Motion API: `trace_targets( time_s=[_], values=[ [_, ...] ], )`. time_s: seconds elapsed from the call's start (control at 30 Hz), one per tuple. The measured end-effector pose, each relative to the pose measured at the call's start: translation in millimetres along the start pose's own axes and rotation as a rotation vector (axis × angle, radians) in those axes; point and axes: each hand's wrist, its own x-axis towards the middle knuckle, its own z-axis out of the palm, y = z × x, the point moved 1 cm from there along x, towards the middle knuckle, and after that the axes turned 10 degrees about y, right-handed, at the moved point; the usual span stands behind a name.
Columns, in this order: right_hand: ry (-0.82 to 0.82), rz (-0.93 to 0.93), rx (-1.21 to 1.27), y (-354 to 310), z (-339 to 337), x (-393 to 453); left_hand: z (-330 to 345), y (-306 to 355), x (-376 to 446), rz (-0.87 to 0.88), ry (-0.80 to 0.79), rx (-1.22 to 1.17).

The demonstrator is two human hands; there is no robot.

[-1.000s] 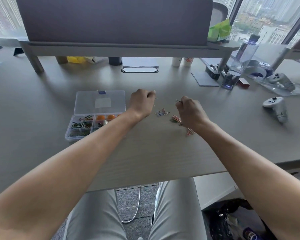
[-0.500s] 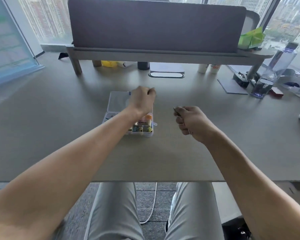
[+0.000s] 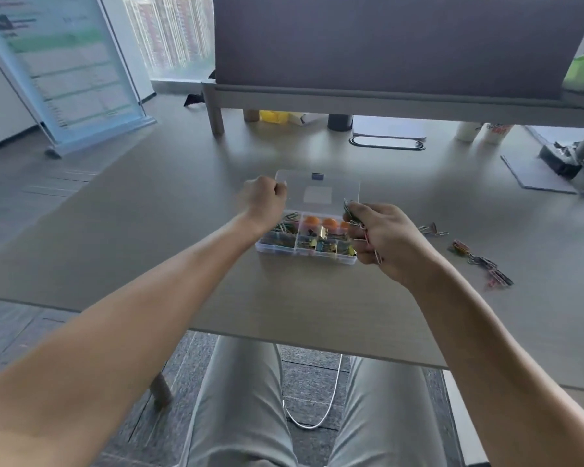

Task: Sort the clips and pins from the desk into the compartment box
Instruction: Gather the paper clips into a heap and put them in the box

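Note:
A clear compartment box [image 3: 305, 258] sits mid-desk, its lid [image 3: 321, 193] open flat behind it. Its cells hold coloured paper clips, gold binder clips and orange pins. My left hand [image 3: 263, 201] is curled into a fist over the lid's left edge; nothing shows inside it. Over the right end of the box, my right hand [image 3: 383, 242] grips several paper clips [image 3: 348, 207], which stick out above and below the fingers. More loose clips [image 3: 482, 262] lie on the desk to the right, with a small cluster [image 3: 433, 229] nearer the box.
A raised shelf with a grey divider panel [image 3: 385, 45] runs along the back. Under it are a cable grommet [image 3: 386, 143] and two cups [image 3: 466, 131]. A grey mat [image 3: 533, 175] lies at far right. A standing sign [image 3: 64, 62] is on the left.
My view swung left and both hands travelled from the loose clips to the box. My right hand lifted clips off the desk and now holds them over the box's right end.

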Motion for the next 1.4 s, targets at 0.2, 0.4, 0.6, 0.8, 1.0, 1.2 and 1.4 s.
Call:
trace_targets(
  time_s=[0.2,0.4,0.6,0.8,1.0,1.2,1.4],
  values=[
    [0.013,-0.012,-0.021,-2.0,-2.5,-1.2,13.2,2.7,-15.9,0.188,-0.011,0.170],
    [0.030,-0.018,-0.037,-0.7,-2.4,-4.7,10.5,4.7,-29.3,0.301,0.062,0.358],
    [0.044,-0.018,-0.038,0.4,-5.5,-6.9,10.8,6.3,-34.5,0.340,0.078,0.388],
    [0.038,-0.018,-0.032,-0.7,-5.6,-13.9,9.1,6.8,-34.3,0.312,0.072,0.351],
    [0.059,-0.037,-0.032,-7.1,-6.1,-22.1,5.4,7.4,-38.0,0.300,0.069,0.319],
    [0.068,-0.036,-0.021,-5.7,-5.7,-23.7,2.9,9.8,-40.9,0.315,0.046,0.318],
    [0.072,-0.039,-0.031,-4.4,-6.8,-24.6,1.3,10.2,-34.5,0.312,0.053,0.286]
  ],
)
